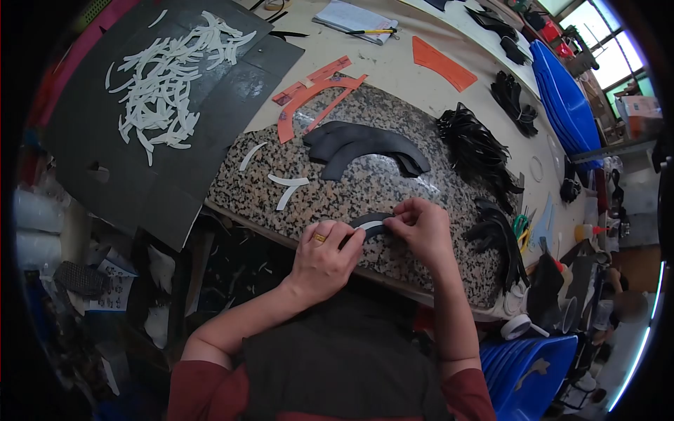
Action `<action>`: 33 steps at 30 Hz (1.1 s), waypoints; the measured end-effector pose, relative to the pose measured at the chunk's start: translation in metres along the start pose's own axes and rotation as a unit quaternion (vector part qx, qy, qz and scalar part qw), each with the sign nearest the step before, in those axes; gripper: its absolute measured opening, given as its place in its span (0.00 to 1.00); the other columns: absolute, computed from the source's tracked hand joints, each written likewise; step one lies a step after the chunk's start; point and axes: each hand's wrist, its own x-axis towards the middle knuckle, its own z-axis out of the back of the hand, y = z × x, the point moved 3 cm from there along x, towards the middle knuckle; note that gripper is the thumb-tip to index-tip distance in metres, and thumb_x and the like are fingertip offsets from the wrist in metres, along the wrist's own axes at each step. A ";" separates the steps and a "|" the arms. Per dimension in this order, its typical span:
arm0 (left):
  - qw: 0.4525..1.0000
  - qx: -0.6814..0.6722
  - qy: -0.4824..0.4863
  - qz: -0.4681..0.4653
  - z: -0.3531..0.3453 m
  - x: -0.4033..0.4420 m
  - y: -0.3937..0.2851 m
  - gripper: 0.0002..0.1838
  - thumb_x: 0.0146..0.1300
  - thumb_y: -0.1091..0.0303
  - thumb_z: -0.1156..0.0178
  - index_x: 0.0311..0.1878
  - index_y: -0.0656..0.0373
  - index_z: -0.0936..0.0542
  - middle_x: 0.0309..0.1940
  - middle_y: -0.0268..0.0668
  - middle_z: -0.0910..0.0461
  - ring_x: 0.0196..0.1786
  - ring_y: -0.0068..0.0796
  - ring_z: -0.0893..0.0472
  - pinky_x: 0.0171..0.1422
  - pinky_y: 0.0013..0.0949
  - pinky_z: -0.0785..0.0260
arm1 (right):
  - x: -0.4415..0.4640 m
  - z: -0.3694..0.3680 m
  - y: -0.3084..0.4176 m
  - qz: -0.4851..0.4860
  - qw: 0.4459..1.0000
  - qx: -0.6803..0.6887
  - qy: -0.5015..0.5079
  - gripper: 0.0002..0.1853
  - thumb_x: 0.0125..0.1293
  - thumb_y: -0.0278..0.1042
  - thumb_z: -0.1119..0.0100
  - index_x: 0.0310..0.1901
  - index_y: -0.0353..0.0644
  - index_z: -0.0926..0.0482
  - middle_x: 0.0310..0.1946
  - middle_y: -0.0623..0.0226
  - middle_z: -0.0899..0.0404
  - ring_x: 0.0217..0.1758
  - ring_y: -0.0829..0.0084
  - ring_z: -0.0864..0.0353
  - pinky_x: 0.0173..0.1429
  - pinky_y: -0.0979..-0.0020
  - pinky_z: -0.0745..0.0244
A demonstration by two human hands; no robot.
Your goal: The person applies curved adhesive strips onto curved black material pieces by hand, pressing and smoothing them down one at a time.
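Observation:
My left hand point(324, 256), with a ring on one finger, is closed on the left end of a curved dark strip point(381, 217). A narrow white curved strip point(370, 225) lies along that dark piece. At its right end my right hand point(425, 230) pinches with thumb and forefinger; the exact grip is partly hidden. Both hands are low over the front of a speckled granite slab point(274, 223). Beyond them lies an overlapping stack of dark curved pieces point(351, 144). Loose white strips point(286, 184) rest on the slab to the left.
Many white strips are heaped on a dark board point(232, 88) at left. Orange templates point(444, 63) and a notepad point(354, 19) lie at the back. Black strip bundles point(474, 144) sit at right, near green-handled scissors point(520, 226). Blue bins point(537, 372) stand below right.

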 end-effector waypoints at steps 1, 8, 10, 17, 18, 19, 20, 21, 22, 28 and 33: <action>1.000 -0.001 -0.015 0.009 0.001 0.002 -0.001 0.19 0.63 0.66 0.29 0.58 0.52 0.15 0.52 0.35 0.24 0.56 0.38 0.27 0.64 0.43 0.37 | -0.002 0.002 0.007 0.010 0.999 -0.038 -0.005 0.14 0.59 0.30 0.21 0.43 0.34 0.15 0.29 0.60 0.12 0.34 0.66 0.10 0.42 0.66 0.18; 0.986 -0.112 -0.073 0.098 0.017 0.016 0.009 0.13 0.62 0.74 0.31 0.49 0.60 0.20 0.52 0.45 0.30 0.52 0.48 0.28 0.59 0.47 0.32 | 0.011 -0.020 0.055 0.171 0.979 -0.104 -0.030 0.09 0.61 0.31 0.26 0.40 0.41 0.16 0.37 0.59 0.17 0.42 0.53 0.14 0.49 0.54 0.19; 0.980 -0.102 -0.122 0.122 0.037 0.014 0.023 0.12 0.62 0.76 0.33 0.47 0.61 0.22 0.49 0.46 0.28 0.51 0.49 0.27 0.58 0.47 0.32 | 0.016 -0.040 0.073 0.213 0.974 -0.082 0.018 0.07 0.63 0.32 0.28 0.40 0.43 0.15 0.41 0.56 0.19 0.46 0.50 0.16 0.53 0.54 0.20; 0.984 0.069 -0.115 0.114 0.056 -0.010 0.067 0.11 0.61 0.72 0.31 0.47 0.58 0.16 0.48 0.38 0.19 0.54 0.44 0.22 0.60 0.47 0.30 | 0.057 -0.120 0.114 0.346 0.936 -0.067 0.011 0.08 0.61 0.29 0.29 0.41 0.39 0.15 0.40 0.53 0.17 0.45 0.49 0.13 0.52 0.52 0.19; 0.984 0.088 -0.108 0.109 0.053 -0.015 0.066 0.13 0.61 0.71 0.30 0.49 0.58 0.15 0.49 0.37 0.18 0.55 0.43 0.22 0.61 0.47 0.30 | 0.062 -0.126 0.116 0.328 0.938 -0.101 0.040 0.10 0.60 0.29 0.29 0.42 0.38 0.16 0.41 0.52 0.17 0.47 0.48 0.13 0.53 0.52 0.18; 0.983 0.096 -0.111 0.109 0.051 -0.018 0.066 0.14 0.62 0.70 0.30 0.51 0.58 0.15 0.50 0.36 0.18 0.55 0.42 0.22 0.62 0.46 0.30 | 0.066 -0.131 0.117 0.308 0.939 -0.136 0.069 0.11 0.59 0.28 0.29 0.43 0.38 0.16 0.42 0.50 0.17 0.49 0.48 0.13 0.53 0.52 0.18; 0.982 0.104 -0.114 0.109 0.048 -0.020 0.067 0.16 0.63 0.68 0.31 0.53 0.58 0.15 0.50 0.35 0.18 0.56 0.41 0.22 0.63 0.46 0.30 | 0.069 -0.133 0.118 0.301 0.939 -0.145 0.081 0.12 0.57 0.26 0.29 0.42 0.37 0.18 0.40 0.48 0.16 0.49 0.47 0.13 0.53 0.50 0.17; 0.981 0.111 -0.116 0.110 0.048 -0.021 0.067 0.17 0.64 0.67 0.31 0.56 0.57 0.15 0.51 0.34 0.18 0.56 0.40 0.22 0.64 0.46 0.30 | 0.070 -0.131 0.119 0.307 0.938 -0.128 0.096 0.11 0.57 0.26 0.29 0.42 0.37 0.18 0.40 0.49 0.16 0.48 0.48 0.13 0.53 0.51 0.18; 0.981 0.117 -0.113 0.104 0.049 -0.020 0.066 0.17 0.63 0.67 0.31 0.55 0.57 0.15 0.51 0.34 0.18 0.56 0.40 0.22 0.64 0.46 0.30 | 0.069 -0.127 0.121 0.313 0.937 -0.111 0.111 0.11 0.58 0.27 0.29 0.42 0.37 0.19 0.39 0.49 0.16 0.47 0.48 0.13 0.52 0.51 0.18; 0.990 0.089 -0.078 0.080 0.059 -0.010 0.071 0.13 0.62 0.70 0.32 0.51 0.57 0.15 0.49 0.33 0.17 0.55 0.40 0.22 0.63 0.46 0.30 | 0.053 -0.043 0.088 0.170 0.965 0.189 0.069 0.13 0.70 0.33 0.29 0.43 0.35 0.24 0.36 0.61 0.21 0.38 0.71 0.21 0.45 0.66 0.24; 0.992 -0.016 -0.084 0.091 0.059 0.008 0.091 0.10 0.60 0.78 0.33 0.45 0.59 0.19 0.40 0.39 0.18 0.49 0.44 0.22 0.55 0.45 0.29 | 0.000 0.032 0.028 0.111 0.929 0.351 0.043 0.09 0.70 0.21 0.30 0.41 0.38 0.24 0.42 0.62 0.13 0.41 0.79 0.16 0.46 0.75 0.20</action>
